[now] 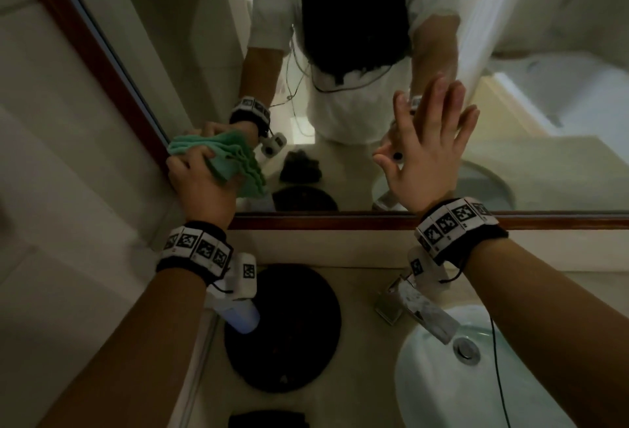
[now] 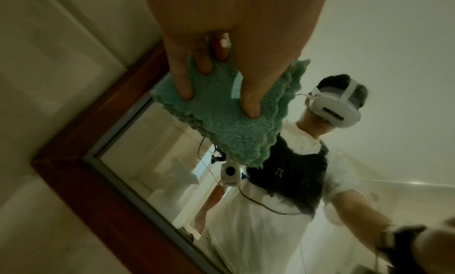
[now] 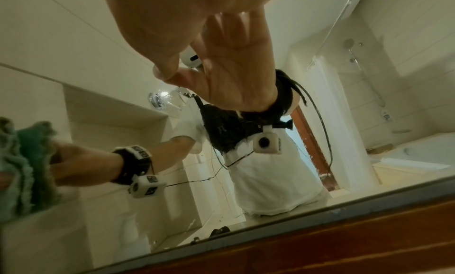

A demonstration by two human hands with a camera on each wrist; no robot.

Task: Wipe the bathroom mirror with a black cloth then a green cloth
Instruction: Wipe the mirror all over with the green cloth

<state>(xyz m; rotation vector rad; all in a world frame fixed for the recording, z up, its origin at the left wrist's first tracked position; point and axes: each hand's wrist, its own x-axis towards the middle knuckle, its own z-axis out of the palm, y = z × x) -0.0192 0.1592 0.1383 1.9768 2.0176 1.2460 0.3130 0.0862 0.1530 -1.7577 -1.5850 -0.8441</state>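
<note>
You were on the second step: your left hand (image 1: 200,182) had its fingers (image 2: 183,83) clamped on the folded green cloth (image 1: 235,162), pressed to the mirror (image 1: 340,155) at its seven o'clock corner. Your right hand (image 1: 425,152) lay flat, fingers straight, on the glass toward four o'clock. The next move probably called for sweeping the cloth across toward three o'clock.

The head camera looks steeply down from above the washbasin (image 1: 442,376), facing the mirror (image 1: 340,162) and taking in both forearms, the countertop and the mirror's lower left corner. The left wrist camera sits very close to the mirror (image 2: 152,161), aimed up along the fingers at that same corner of the wooden frame (image 2: 81,181). The right wrist camera, equally close, faces the mirror (image 3: 320,161) just above its bottom frame rail (image 3: 344,245). All three share the mirror glass and its reflection.
</note>
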